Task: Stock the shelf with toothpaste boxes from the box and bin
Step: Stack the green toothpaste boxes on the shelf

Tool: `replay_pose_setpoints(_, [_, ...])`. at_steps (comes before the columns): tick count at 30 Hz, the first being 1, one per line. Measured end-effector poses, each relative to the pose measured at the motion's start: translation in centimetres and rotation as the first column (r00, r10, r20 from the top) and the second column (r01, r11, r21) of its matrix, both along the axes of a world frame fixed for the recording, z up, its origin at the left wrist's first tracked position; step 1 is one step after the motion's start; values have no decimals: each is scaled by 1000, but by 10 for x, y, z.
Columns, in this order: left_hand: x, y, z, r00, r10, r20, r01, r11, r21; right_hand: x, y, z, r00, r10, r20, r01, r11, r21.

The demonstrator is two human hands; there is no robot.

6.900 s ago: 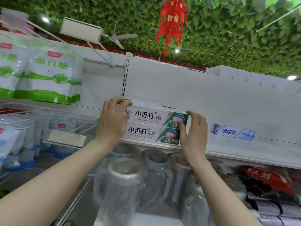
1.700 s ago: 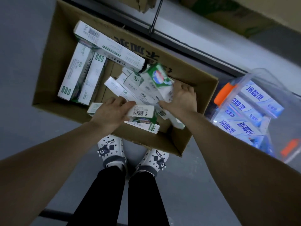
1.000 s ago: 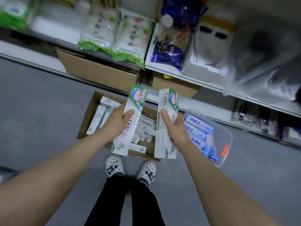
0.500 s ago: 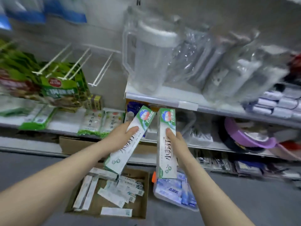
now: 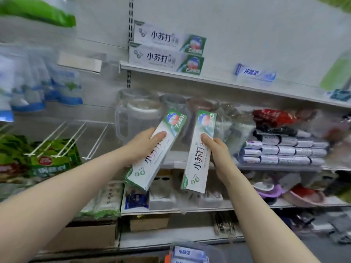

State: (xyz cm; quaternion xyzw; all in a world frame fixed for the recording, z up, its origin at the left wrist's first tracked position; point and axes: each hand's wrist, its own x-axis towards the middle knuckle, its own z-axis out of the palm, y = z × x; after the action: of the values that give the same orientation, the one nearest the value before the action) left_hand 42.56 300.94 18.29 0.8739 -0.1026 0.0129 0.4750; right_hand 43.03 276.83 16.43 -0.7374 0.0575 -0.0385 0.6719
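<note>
Below, the bin [image 5: 214,252] is cut off; blue bags [image 5: 47,86] blur.

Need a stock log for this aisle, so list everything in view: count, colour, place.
stacked toothpaste boxes: two, white-green, left end of top shelf
blue toothpaste box: one, blue-white, top shelf, further right
clear pitchers: several, plastic-wrapped, shelf below
green bags: several, green, lower left
clear bin: one, orange latch, bottom edge, blue boxes inside
left toothpaste box: one, white-green, held, tilted
right toothpaste box: one, white-green, held
left hand: grips left toothpaste box
right hand: grips right toothpaste box
</note>
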Motion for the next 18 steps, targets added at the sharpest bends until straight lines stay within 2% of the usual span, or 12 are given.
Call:
replay_pose_setpoints(8, [19, -62, 73, 990, 24, 137, -23, 1000, -12, 44, -72, 78, 985, -24, 170, 16, 999, 52])
replay_pose_setpoints(14, [37, -119, 124, 956, 160, 244, -135, 984, -117, 91, -136, 161, 956, -9, 295, -38, 988, 152])
replay_pose_setpoints(18, [51, -134, 139, 903, 306, 301, -257, 947, -193, 118, -161, 200, 920, -43, 390, -74, 957, 282])
